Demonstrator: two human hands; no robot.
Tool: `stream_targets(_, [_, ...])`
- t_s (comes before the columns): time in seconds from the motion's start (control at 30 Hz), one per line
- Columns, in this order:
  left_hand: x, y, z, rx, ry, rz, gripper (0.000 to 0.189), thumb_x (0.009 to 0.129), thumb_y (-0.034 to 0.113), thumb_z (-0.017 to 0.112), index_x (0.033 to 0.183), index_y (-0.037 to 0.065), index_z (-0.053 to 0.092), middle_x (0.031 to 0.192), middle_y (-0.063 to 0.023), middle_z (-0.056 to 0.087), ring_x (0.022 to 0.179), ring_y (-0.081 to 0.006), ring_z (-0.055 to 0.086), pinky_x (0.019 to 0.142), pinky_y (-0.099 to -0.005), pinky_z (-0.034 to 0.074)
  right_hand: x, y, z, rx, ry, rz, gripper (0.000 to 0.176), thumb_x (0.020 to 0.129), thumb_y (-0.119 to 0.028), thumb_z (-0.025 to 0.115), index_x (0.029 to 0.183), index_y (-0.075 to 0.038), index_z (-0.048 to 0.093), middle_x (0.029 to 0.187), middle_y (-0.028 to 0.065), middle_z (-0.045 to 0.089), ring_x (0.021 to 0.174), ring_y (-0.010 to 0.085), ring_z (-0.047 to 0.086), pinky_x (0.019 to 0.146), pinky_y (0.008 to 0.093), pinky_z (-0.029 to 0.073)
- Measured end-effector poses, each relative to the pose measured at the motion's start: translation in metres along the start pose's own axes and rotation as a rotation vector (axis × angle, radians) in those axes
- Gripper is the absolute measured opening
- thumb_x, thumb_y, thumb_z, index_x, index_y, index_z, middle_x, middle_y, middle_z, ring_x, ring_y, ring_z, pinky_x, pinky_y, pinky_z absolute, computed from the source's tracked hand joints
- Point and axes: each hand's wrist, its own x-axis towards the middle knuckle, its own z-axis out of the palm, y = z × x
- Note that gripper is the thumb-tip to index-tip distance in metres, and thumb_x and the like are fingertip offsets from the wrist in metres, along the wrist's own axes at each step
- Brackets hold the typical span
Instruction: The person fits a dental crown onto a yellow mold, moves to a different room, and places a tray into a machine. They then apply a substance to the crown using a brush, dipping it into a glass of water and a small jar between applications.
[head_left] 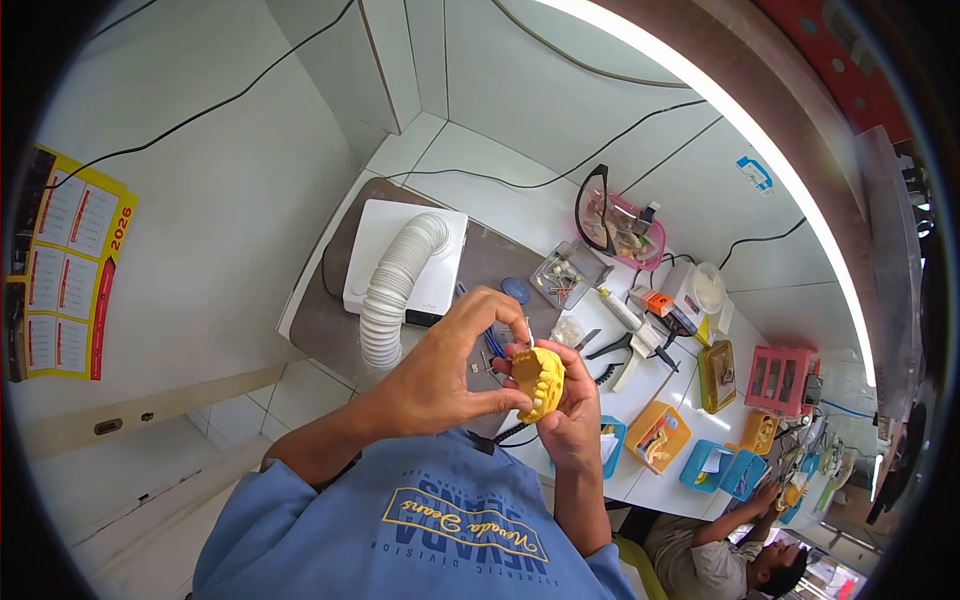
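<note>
Both hands are together in front of my chest, around a yellow dental cast (543, 385) with a row of pale teeth along its near edge. My right hand (572, 412) cups the cast from the right, fingers behind it and thumb near its lower side. From the left, my left hand (450, 365) spans it, thumb tip against the teeth. The left index fingertip touches a small slim white piece (530, 333) at the cast's far edge. Beyond the hands lie a blue rounded lump (515, 291) and blue-handled tools (492, 342), partly hidden by my fingers.
A white box (362, 250) with a ribbed hose (390, 290) stands at the left. Farther right are a clear case (570, 273) of small tools, safety glasses (597, 210) on a pink basket, a dispensing gun (632, 352) and an orange tray (658, 437). A co-worker (715, 555) sits at the right.
</note>
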Motion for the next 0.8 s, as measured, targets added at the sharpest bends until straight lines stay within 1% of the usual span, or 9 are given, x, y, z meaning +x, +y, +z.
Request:
stream_targets(0.03, [0.002, 0.002, 0.001, -0.003, 0.000, 0.002, 0.048, 0.070, 0.018, 0.088, 0.105, 0.007, 0.058, 0.117, -0.0099, 0.055, 0.112, -0.0228, 0.053, 0.101, -0.0369, 0.041, -0.001, -0.005, 0.003, -0.003, 0.001, 0.000, 0.086, 0.071, -0.025, 0.089, 0.137, 0.003, 0.040, 0.136, 0.0243, 0.051, 0.126, 0.0335, 0.054, 0.106, 0.0430, 0.047])
stream_targets(0.1, [0.003, 0.005, 0.002, -0.135, -0.062, -0.116, 0.040, 0.072, 0.018, 0.086, 0.101, 0.006, 0.062, 0.110, -0.0088, 0.060, 0.105, -0.0208, 0.056, 0.099, -0.0358, 0.042, -0.004, -0.013, 0.008, -0.134, 0.083, -0.114, 0.087, 0.071, -0.024, 0.089, 0.137, 0.003, 0.039, 0.137, 0.0245, 0.050, 0.125, 0.0317, 0.055, 0.106, 0.0420, 0.047])
stream_targets(0.17, [0.005, 0.007, 0.003, -0.146, -0.076, -0.070, 0.035, 0.074, 0.016, 0.085, 0.100, 0.005, 0.065, 0.105, -0.0087, 0.063, 0.104, -0.0199, 0.057, 0.098, -0.0351, 0.042, -0.005, -0.018, 0.012, -0.176, 0.108, -0.150, 0.088, 0.070, -0.024, 0.090, 0.136, 0.002, 0.039, 0.138, 0.0245, 0.050, 0.124, 0.0303, 0.055, 0.105, 0.0404, 0.048])
stream_targets(0.23, [0.004, 0.009, 0.006, -0.161, -0.093, -0.026, 0.029, 0.076, 0.014, 0.083, 0.098, 0.005, 0.067, 0.100, -0.0085, 0.067, 0.102, -0.0189, 0.059, 0.097, -0.0345, 0.042, -0.007, -0.020, 0.013, -0.311, 0.117, -0.272, 0.088, 0.069, -0.025, 0.090, 0.135, 0.002, 0.039, 0.138, 0.0247, 0.049, 0.124, 0.0294, 0.055, 0.104, 0.0388, 0.049])
stream_targets(0.3, [0.000, 0.014, 0.012, -0.233, -0.021, -0.068, 0.021, 0.079, 0.012, 0.080, 0.095, 0.003, 0.071, 0.088, -0.0057, 0.068, 0.093, -0.0140, 0.059, 0.087, -0.0314, 0.046, -0.009, -0.022, 0.019, -0.338, 0.139, -0.282, 0.088, 0.069, -0.026, 0.090, 0.135, 0.001, 0.039, 0.137, 0.0251, 0.050, 0.123, 0.0305, 0.056, 0.103, 0.0392, 0.049])
stream_targets(0.43, [-0.009, 0.023, 0.019, -0.462, 0.023, -0.223, 0.018, 0.082, 0.008, 0.077, 0.097, 0.002, 0.072, 0.090, -0.0053, 0.069, 0.088, -0.0108, 0.060, 0.084, -0.0295, 0.048, -0.014, -0.020, 0.025, -0.384, 0.174, -0.315, 0.087, 0.069, -0.029, 0.090, 0.133, 0.000, 0.039, 0.135, 0.0251, 0.051, 0.120, 0.0330, 0.058, 0.102, 0.0406, 0.050])
stream_targets(0.7, [-0.022, 0.024, 0.019, -0.620, 0.050, -0.342, 0.014, 0.086, 0.005, 0.074, 0.098, 0.000, 0.071, 0.091, -0.0069, 0.071, 0.094, -0.0111, 0.065, 0.098, -0.0295, 0.047, -0.022, -0.014, 0.027, -0.489, 0.226, -0.297, 0.087, 0.068, -0.032, 0.090, 0.131, 0.001, 0.039, 0.132, 0.0258, 0.053, 0.116, 0.0324, 0.061, 0.098, 0.0391, 0.053])
stream_targets(0.73, [-0.023, 0.025, 0.019, -0.621, 0.051, -0.345, 0.014, 0.086, 0.005, 0.074, 0.098, 0.000, 0.071, 0.091, -0.0069, 0.071, 0.094, -0.0111, 0.065, 0.098, -0.0295, 0.047, -0.023, -0.014, 0.027, -0.500, 0.223, -0.300, 0.087, 0.068, -0.032, 0.090, 0.131, 0.001, 0.039, 0.132, 0.0259, 0.053, 0.116, 0.0324, 0.061, 0.098, 0.0389, 0.053])
stream_targets(0.8, [-0.023, 0.026, 0.018, -0.579, 0.045, -0.333, 0.012, 0.086, -0.002, 0.071, 0.096, -0.003, 0.068, 0.097, -0.0121, 0.070, 0.094, -0.0158, 0.065, 0.088, -0.0304, 0.050, -0.023, -0.014, 0.028, -0.509, 0.220, -0.302, 0.087, 0.068, -0.032, 0.090, 0.131, 0.001, 0.039, 0.132, 0.0259, 0.053, 0.116, 0.0324, 0.061, 0.097, 0.0387, 0.053])
